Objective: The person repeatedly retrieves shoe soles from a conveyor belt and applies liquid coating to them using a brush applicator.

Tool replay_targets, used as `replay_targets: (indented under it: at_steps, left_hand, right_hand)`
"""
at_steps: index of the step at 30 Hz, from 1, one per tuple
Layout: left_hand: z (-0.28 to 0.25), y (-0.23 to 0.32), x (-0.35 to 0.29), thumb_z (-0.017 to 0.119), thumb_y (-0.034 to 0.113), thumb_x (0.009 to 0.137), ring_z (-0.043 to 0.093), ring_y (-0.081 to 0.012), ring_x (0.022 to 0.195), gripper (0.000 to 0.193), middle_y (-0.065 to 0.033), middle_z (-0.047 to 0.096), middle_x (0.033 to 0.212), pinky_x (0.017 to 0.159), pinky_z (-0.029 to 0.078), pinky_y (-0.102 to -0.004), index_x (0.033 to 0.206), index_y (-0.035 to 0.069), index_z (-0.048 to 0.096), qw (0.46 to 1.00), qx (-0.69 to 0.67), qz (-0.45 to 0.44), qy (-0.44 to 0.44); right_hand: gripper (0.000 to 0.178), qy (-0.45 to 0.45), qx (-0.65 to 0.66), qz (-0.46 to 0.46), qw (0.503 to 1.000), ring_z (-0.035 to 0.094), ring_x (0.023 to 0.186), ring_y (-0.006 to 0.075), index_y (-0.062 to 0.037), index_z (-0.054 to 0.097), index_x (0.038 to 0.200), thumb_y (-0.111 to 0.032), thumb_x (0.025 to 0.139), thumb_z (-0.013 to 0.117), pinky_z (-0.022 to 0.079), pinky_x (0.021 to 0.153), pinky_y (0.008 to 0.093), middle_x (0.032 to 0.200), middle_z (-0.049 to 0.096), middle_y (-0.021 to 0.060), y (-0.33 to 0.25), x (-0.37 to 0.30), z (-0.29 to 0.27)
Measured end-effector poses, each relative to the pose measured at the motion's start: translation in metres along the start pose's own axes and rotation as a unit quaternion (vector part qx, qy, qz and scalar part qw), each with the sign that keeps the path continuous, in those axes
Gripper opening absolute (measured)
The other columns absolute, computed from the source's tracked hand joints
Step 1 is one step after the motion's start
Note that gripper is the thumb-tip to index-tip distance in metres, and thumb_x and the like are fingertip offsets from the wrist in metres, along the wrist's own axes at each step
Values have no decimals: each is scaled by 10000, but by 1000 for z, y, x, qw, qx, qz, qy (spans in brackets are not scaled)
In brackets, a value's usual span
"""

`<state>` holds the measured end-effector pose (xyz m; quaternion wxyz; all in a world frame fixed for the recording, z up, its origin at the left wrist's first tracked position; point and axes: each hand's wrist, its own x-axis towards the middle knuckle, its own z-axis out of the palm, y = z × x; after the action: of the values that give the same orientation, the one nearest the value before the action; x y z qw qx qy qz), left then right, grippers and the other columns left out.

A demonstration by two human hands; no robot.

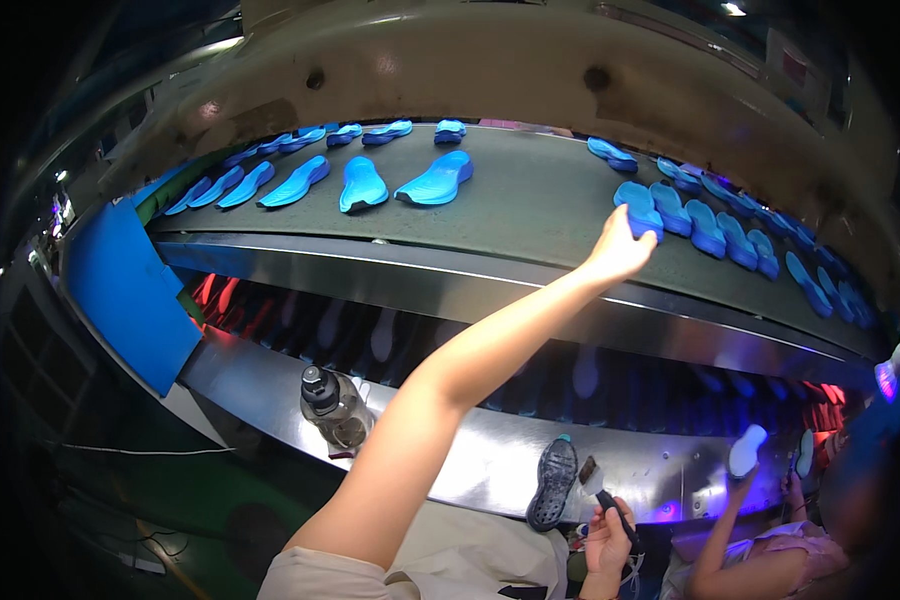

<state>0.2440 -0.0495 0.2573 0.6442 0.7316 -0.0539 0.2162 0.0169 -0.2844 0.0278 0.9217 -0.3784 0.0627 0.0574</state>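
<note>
The left grip [620,250] reaches over the belt [530,190], fingers and thumb closed about the near end of a blue sole [636,201]; a row of similar soles [708,232] lies just to its right. Holding the sole by its edges, wrist kept high, should avoid nudging those neighbours. The right grip [607,540] is closed around the handle of a brush [598,484], a dark sole [553,484] just left of it. Well left of that grip, a lidded bottle [344,420] stands on the table [490,450]; its contents cannot be made out.
</note>
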Motion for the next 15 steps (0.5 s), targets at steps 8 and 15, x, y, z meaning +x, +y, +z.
replay_targets:
  at_steps: [8, 15]
  left_hand:
    - [30, -45, 42, 533, 342, 792, 421, -300, 1109, 417, -164, 457, 1210, 938, 332, -420, 1132, 102, 528, 858, 480, 180, -27]
    - [-34, 22, -17, 638, 296, 712, 574, -283, 823, 352, -128, 613, 787, 729, 457, -377, 936, 36, 560, 856, 462, 214, 88]
  right_hand:
    - [216, -16, -98, 59, 993, 582, 608, 188, 5, 548, 1017, -132, 861, 487, 484, 484, 310, 774, 602, 101, 11, -12, -26]
    - [189, 44, -36, -25, 998, 566, 926, 241, 30, 592, 949, 29, 764, 555, 471, 812, 362, 966, 589, 129, 0, -9, 2]
